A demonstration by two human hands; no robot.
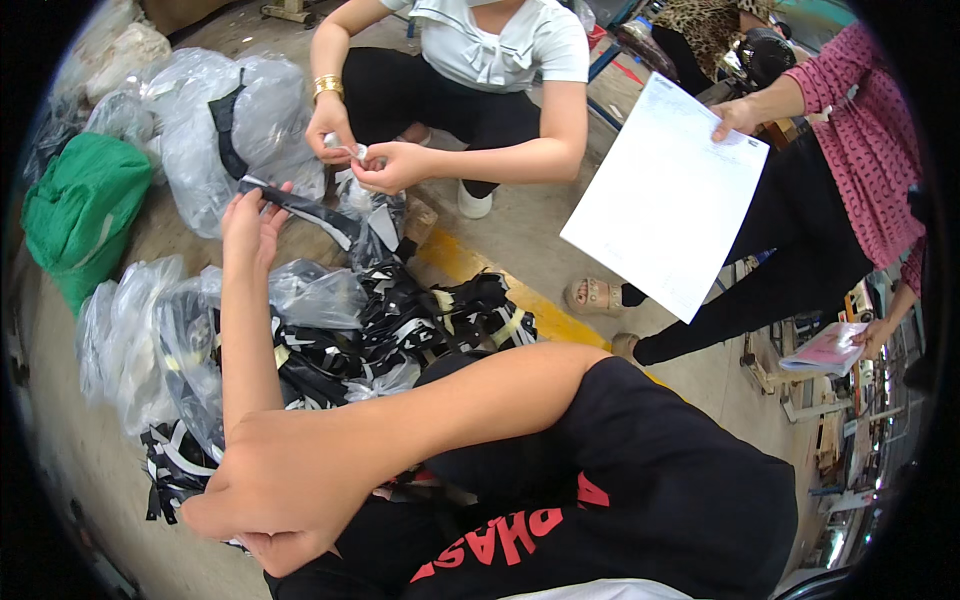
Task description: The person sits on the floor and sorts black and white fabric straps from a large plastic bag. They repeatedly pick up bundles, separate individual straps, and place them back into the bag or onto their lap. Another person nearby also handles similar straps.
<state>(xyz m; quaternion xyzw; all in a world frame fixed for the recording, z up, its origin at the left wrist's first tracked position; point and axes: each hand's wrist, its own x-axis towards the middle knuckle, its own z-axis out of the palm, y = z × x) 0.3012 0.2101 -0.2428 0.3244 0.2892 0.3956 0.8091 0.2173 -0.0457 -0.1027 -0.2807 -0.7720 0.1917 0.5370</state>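
Note:
My left hand (256, 222) reaches up toward the bags with its fingers on a long black and grey fabric strip (310, 212). One end of the strip hangs over a clear plastic bag (190, 130); the other runs down right to the pile. My right hand (270, 490), large and close, crosses in front of my left arm. Its fingers are curled, and whatever they may grip is hidden. Below both hands lies a heap of black and white fabric strips (390, 310), partly under clear plastic (150, 330).
Opposite me a crouching person's hands (390, 165) pinch a small white item. At right a standing person holds a large white sheet (670, 190); another hand there holds pinkish papers (825, 348). A green sack (88, 210) sits at left. A yellow floor line (490, 280) runs behind the heap.

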